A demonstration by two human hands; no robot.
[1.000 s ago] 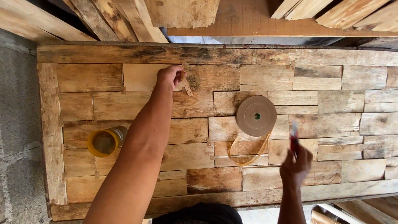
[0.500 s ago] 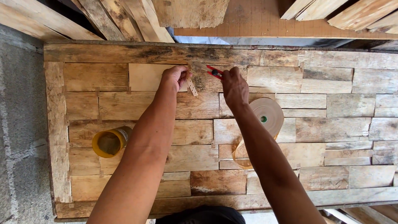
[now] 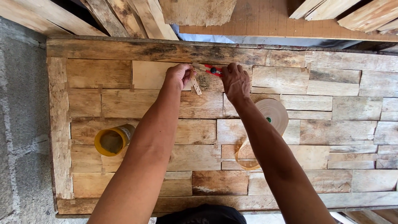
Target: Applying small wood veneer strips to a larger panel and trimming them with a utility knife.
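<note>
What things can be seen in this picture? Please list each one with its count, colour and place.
wooden panel: one, brown patchwork of boards, fills the middle
veneer strip: one, pale, at the left hand, near the panel's top edge
red tool: one, red and black, in the right hand
tape roll: one, tan, right of centre, partly behind the right forearm
yellow container: one, yellow, lying on the panel's left part
loose planks: several, pale wood, beyond the top edge
concrete floor: grey, left side
left hand: pinching the strip
right hand: gripping the tool
</note>
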